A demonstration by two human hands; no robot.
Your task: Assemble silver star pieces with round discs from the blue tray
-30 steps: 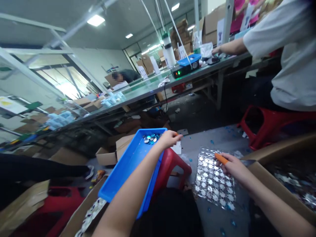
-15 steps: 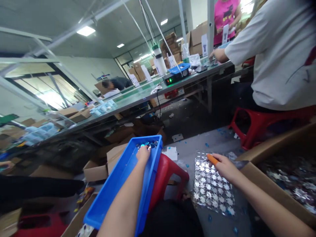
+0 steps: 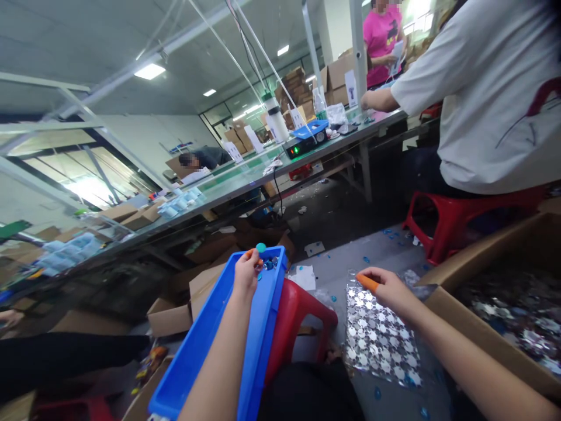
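Left hand (image 3: pixel 246 275) pinched over blue tray (image 3: pixel 205 339); right hand (image 3: pixel 388 290) over silver sheet (image 3: pixel 379 342).

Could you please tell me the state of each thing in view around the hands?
Left hand: inside the tray, orange-capped fingers by a teal disc.
Right hand: raised above the silver sheet's edge.
Blue plastic tray: tilted, discs at its far end.
Silver sheet: lying flat on the floor.
Cardboard box: open, full of silver pieces.
Red plastic stool: upright beside the tray.

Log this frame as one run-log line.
left hand in blue plastic tray | teal discs | right hand at silver-patterned sheet
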